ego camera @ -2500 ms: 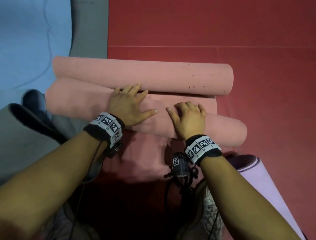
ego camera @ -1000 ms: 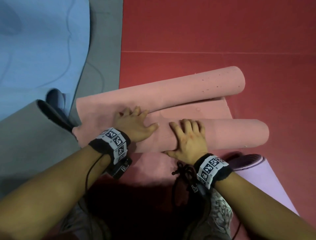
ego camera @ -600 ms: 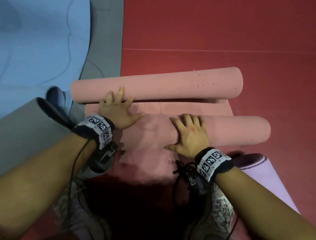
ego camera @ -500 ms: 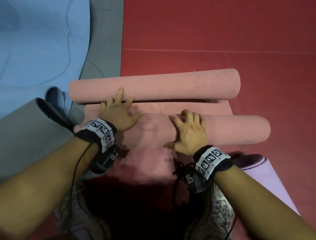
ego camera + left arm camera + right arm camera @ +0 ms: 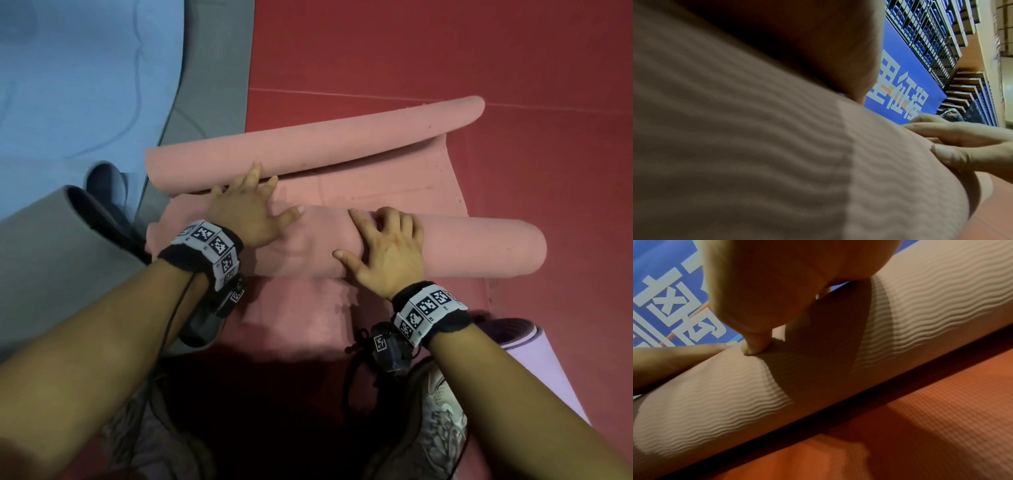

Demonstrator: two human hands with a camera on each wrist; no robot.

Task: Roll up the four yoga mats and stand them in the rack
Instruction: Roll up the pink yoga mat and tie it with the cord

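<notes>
A pink yoga mat lies across the red floor, curled up from both ends. Its near roll [image 5: 479, 250] is thick, and its far roll [image 5: 342, 144] is thinner and skewed, with the right end farther away. A flat strip [image 5: 376, 188] joins them. My left hand [image 5: 253, 209] presses the near roll's left part with fingers spread, the tips touching the far roll. My right hand [image 5: 380, 243] rests on the middle of the near roll [image 5: 920, 313], its thumb [image 5: 756, 344] pushing into the ribbed surface. The left wrist view shows the roll [image 5: 756, 162] close up.
A rolled grey mat [image 5: 51, 257] lies at the left, with a flat blue mat [image 5: 68, 85] behind it. A rolled purple mat [image 5: 534, 370] lies by my right foot [image 5: 442, 421]. The red floor [image 5: 445, 51] stretches beyond. No rack is in view.
The far roll has swung askew, its right end moving away from me. Both hands stay pressed on the near roll in nearly the same places.
</notes>
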